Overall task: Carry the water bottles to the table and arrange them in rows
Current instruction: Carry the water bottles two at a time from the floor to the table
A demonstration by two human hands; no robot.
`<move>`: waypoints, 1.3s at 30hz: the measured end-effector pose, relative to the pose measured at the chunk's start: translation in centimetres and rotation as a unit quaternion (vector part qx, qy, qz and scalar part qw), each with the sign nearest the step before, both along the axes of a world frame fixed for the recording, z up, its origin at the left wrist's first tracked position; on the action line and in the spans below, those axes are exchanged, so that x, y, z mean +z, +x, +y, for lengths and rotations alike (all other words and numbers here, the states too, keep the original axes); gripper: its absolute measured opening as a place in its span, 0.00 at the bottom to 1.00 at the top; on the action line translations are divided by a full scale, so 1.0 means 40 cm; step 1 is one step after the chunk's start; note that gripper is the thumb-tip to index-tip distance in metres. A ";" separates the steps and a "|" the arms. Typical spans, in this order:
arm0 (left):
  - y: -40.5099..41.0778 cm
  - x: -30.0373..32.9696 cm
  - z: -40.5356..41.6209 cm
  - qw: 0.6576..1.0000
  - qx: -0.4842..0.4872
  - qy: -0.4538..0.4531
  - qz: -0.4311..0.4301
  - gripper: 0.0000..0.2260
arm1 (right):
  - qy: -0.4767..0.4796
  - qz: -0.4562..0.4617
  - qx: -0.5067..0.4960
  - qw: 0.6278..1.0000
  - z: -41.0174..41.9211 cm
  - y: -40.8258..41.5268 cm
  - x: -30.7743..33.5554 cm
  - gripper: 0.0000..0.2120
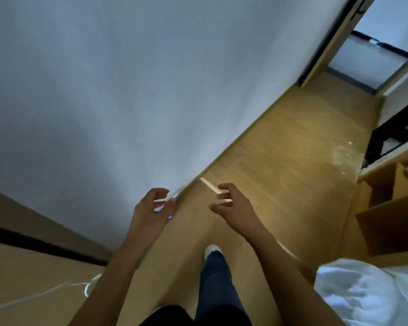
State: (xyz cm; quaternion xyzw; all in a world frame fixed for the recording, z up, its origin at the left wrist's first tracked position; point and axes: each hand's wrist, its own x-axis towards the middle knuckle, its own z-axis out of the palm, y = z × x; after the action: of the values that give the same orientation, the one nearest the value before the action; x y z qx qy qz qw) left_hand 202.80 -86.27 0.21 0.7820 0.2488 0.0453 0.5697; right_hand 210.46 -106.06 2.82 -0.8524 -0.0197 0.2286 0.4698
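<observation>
Both forearms reached out from under the camera, two hands and nothing held in either. My left hand (151, 207) hung over the foot of the wall (104, 90), fingers loosely curled and spread apart around air; a small blurred bluish glint sat by its fingertips, and I could not tell what that was. My right hand (231, 204) was out over the floor (280, 149), just right of the wall's skirting, fingers likewise apart and bent, clamped on nothing. I saw no water bottle in this view, so I could not say where the bottles were.

Below the hands, one leg in dark blue trousers (218, 285) stepped forward, ending in one white shoe (212, 250), well clear of the wall.

Right of the wall, across the wooden floor, stood one open cardboard box (391, 222); its inside lay in shadow and I could not make out any contents. Nearer than the box lay one heap of white bedding (368, 295). Beyond the box was one dark shelf unit (396, 140) with pale blurred things beneath it. At the wall's far end stood one open doorway (372, 55). Left of the wall's foot, one pale cable (45, 294) trailed over a tan surface.
</observation>
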 end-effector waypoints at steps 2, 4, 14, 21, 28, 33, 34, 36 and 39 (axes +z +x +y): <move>0.073 -0.019 -0.007 0.999 0.052 0.010 0.008 0.07 | 0.001 0.009 0.051 0.999 0.012 0.101 -0.018 0.23; 0.133 -0.035 -0.011 0.994 0.108 0.019 0.017 0.08 | 0.008 0.018 0.110 0.994 0.028 0.197 -0.036 0.22; 0.225 -0.141 -0.012 0.949 0.305 -0.003 0.081 0.11 | -0.043 0.050 0.313 0.948 0.114 0.508 -0.160 0.24; 0.249 -0.294 0.026 0.926 0.353 -0.029 0.132 0.08 | -0.097 0.058 0.336 0.935 0.180 0.591 -0.318 0.24; 0.264 -0.511 0.046 0.924 0.341 -0.037 0.166 0.05 | -0.115 0.077 0.326 0.935 0.228 0.626 -0.534 0.25; 0.252 -0.745 0.035 0.923 0.332 -0.054 0.189 0.06 | -0.124 0.076 0.356 0.923 0.240 0.608 -0.758 0.24; 0.253 -0.800 0.034 0.921 0.335 -0.058 0.192 0.06 | -0.126 0.078 0.361 0.920 0.244 0.605 -0.809 0.25; 0.257 -0.910 0.034 0.918 0.340 -0.065 0.191 0.06 | -0.128 0.076 0.367 0.918 0.255 0.601 -0.915 0.25; 0.274 -1.089 0.042 0.918 0.342 -0.064 0.189 0.07 | -0.125 0.071 0.365 0.920 0.270 0.605 -1.095 0.25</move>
State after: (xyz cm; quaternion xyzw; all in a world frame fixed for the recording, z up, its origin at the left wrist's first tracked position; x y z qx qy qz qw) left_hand 213.75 -84.58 -43.34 0.6053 0.6062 0.0730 0.5106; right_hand 234.67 -95.26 -40.98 -0.8192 -0.2678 0.4447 0.2437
